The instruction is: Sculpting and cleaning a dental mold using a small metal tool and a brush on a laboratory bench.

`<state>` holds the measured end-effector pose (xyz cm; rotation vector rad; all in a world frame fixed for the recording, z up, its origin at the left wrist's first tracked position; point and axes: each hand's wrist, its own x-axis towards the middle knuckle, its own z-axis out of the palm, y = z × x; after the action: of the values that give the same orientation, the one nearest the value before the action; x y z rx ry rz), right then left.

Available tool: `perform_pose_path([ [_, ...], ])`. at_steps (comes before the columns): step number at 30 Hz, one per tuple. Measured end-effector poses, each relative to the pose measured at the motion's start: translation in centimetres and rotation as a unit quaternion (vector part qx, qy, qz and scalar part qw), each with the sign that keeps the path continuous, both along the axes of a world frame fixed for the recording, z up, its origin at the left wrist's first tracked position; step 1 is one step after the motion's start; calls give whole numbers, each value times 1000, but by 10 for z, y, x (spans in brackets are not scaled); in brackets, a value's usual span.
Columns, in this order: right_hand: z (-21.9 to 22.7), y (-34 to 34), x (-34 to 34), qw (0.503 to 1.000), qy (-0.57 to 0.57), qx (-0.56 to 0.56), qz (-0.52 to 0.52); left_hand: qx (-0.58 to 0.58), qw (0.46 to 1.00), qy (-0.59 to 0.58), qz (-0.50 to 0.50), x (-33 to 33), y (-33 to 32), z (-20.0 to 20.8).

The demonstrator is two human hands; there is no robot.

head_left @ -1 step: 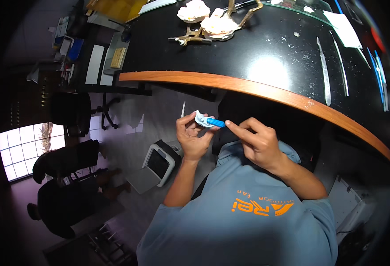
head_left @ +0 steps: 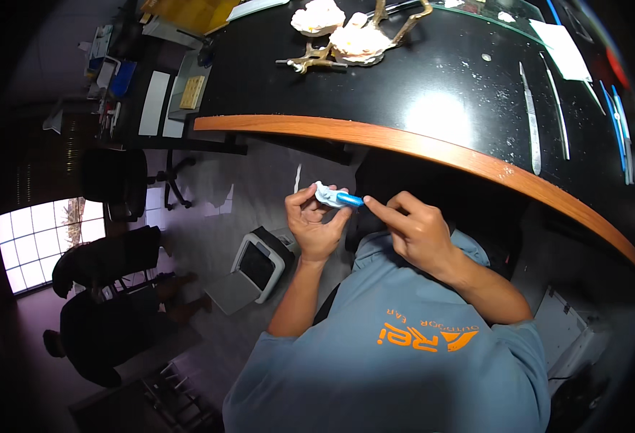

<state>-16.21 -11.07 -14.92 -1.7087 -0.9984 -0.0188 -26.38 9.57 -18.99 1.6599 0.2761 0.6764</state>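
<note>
In front of my body, below the table edge, my left hand (head_left: 315,227) grips a small pale, plaster-like piece (head_left: 324,193) between thumb and fingers. A shiny blue strip (head_left: 350,200) lies along the piece's right side and juts past it. My right hand (head_left: 422,231) has its index finger stretched out, the tip at or touching the free end of the strip. Its other fingers are bent, and nothing shows in them. What lies under my left fingers is hidden.
On the black table with its orange-brown edge (head_left: 317,125) stand plaster casts (head_left: 361,42) on a brass-coloured frame (head_left: 306,63). To the right lie a scalpel (head_left: 530,123), a thin metal tool (head_left: 557,108) and blue-handled tools (head_left: 615,123). A grey bin (head_left: 270,270) stands on the floor; people (head_left: 108,335) sit at left.
The pale piece and blue strip have tilted and shifted slightly left. My right index finger has moved a little left with the strip's end.
</note>
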Motion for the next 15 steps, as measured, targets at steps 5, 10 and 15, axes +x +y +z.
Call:
perform_pose_path([
  [5, -6, 5, 0, 987, 64, -147, 13, 166, 984, -30, 61, -11, 14, -28],
  [10, -19, 24, -5, 985, 99, -133, 47, 241, 967, -60, 60, -7, 24, -34],
  [15, -6, 18, 5, 984, 107, -142, 19, 275, 958, -50, 57, -7, 29, -37],
])
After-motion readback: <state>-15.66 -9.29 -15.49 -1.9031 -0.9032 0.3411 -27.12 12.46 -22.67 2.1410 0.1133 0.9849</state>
